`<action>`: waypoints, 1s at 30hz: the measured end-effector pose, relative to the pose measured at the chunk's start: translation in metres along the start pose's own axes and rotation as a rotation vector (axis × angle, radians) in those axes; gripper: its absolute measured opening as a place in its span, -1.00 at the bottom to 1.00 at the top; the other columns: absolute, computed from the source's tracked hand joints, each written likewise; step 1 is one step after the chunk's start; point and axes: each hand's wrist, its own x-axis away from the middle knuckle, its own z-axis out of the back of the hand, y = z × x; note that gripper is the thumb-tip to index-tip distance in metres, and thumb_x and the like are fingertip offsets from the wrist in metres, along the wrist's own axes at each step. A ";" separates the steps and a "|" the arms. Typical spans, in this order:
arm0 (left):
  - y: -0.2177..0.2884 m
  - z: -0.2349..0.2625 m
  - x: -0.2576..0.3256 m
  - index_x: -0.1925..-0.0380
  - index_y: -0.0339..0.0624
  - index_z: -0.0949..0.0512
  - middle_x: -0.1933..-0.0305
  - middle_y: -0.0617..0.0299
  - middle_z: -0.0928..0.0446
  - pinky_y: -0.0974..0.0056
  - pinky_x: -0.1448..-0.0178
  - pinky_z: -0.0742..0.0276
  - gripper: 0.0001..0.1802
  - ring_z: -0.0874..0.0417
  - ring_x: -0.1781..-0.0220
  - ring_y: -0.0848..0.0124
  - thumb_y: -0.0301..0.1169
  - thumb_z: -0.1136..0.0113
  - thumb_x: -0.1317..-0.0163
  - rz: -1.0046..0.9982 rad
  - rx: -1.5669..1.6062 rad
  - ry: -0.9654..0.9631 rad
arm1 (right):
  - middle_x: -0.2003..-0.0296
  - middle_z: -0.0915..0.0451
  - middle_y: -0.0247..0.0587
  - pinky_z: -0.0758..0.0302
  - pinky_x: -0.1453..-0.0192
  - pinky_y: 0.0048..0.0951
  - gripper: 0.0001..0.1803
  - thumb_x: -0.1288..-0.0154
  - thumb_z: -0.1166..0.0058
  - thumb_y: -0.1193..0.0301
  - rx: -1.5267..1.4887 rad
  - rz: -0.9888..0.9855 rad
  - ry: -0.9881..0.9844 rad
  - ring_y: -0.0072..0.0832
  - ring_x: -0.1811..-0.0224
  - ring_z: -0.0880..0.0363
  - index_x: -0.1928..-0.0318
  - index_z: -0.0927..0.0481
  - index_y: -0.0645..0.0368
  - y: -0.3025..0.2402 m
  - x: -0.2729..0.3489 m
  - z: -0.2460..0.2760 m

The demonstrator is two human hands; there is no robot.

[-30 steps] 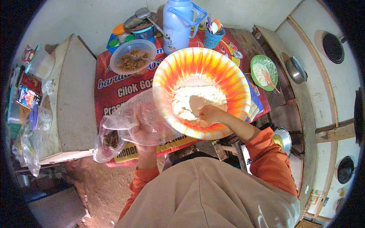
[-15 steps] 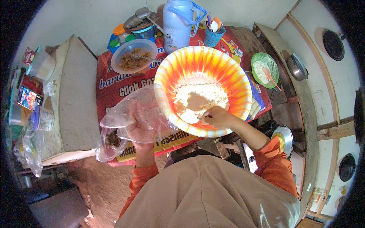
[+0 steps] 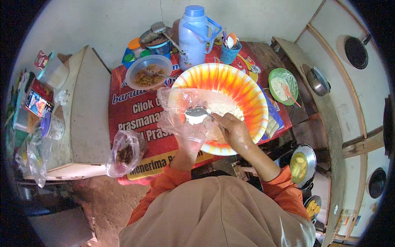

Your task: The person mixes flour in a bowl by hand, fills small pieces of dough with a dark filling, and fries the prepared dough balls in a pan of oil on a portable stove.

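A large orange, yellow and white basin (image 3: 256, 101) on the table holds white flour-like powder (image 3: 226, 106). Over its left side, my left hand (image 3: 192, 139) holds up a clear plastic bag (image 3: 168, 108); its fingers show only hazily through the film. My right hand (image 3: 236, 133) grips the handle of a metal spoon (image 3: 198, 112), whose bowl is at the bag's mouth. White powder (image 3: 196, 120) lies just below the spoon's bowl, seemingly inside the bag.
Beyond the basin stand a blue thermos (image 3: 192, 41), a cup of spoons (image 3: 231, 53) and a bowl of brown crumbly food (image 3: 135, 82). An open plastic bag (image 3: 128, 150) with dark contents sits near left. A green bowl (image 3: 273, 82) and a pan of oil (image 3: 311, 175) are at right.
My right hand has lifted the spoon out of the powder and leftward to the bag. My left hand has moved the bag right, over the basin's edge.
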 end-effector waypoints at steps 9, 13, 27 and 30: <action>-0.008 -0.023 0.004 -0.05 0.01 -0.31 -0.07 0.21 -0.34 0.11 -0.06 -0.37 -0.50 -0.38 -0.07 0.23 0.02 0.15 -0.20 -0.121 -0.032 0.029 | 0.50 -0.49 -0.01 -0.41 0.40 -0.33 -0.76 -0.12 0.07 0.56 -0.139 -0.158 0.156 -0.22 0.47 -0.48 0.16 -0.51 0.24 0.008 0.003 0.020; 0.009 -0.012 0.014 -0.10 0.03 -0.27 -0.14 0.16 -0.27 0.03 -0.16 -0.22 -0.49 -0.30 -0.15 0.15 -0.01 0.14 -0.19 -0.124 -0.122 0.028 | 0.47 -0.54 0.04 -0.46 0.28 -0.22 -0.82 -0.08 0.05 0.48 0.061 -0.565 0.075 -0.10 0.37 -0.54 0.27 -0.53 0.22 0.056 0.005 0.034; 0.019 -0.003 0.025 -0.18 0.04 -0.17 -0.20 0.27 -0.22 0.08 -0.25 -0.14 -0.44 -0.22 -0.23 0.24 0.00 0.24 -0.22 -0.123 -0.314 -0.041 | 0.05 -0.46 -0.27 -0.36 0.00 -0.44 -0.53 -0.24 0.08 0.09 -1.289 -0.557 -0.009 -0.43 0.02 -0.42 0.03 -0.44 0.22 0.052 -0.013 -0.046; 0.016 0.000 0.029 -0.18 0.02 -0.14 -0.15 0.27 -0.26 0.10 -0.22 -0.20 -0.49 -0.32 -0.12 0.26 -0.09 0.26 -0.25 -0.128 -0.411 -0.129 | 0.05 -0.46 -0.24 -0.34 -0.03 -0.46 -0.53 -0.22 0.02 0.12 -0.899 -0.571 -0.035 -0.46 0.04 -0.42 -0.01 -0.41 0.19 0.019 -0.016 -0.027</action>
